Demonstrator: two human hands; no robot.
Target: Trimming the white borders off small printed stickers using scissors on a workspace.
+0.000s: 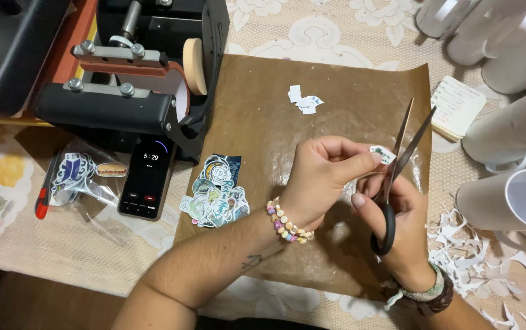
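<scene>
left hand (321, 177) pinches a small white sticker cutout (383, 154) between thumb and fingertips, held above the brown parchment sheet (263, 110); right hand (397, 223) is closed through the black handles of the scissors (397, 177), blades parted and pointing away from the person, the cutout just beside the blades. pile of cut stickers (214, 192) lies on the sheet's near-left part, a few white scraps (304, 101) further up — paper offcuts (470, 256) heaped to the right, beside white mugs (513, 201). off the sheet to the left: phone (147, 177) with lit screen, clear bag of stickers (83, 174), and a black mug press (128, 79) behind them.
</scene>
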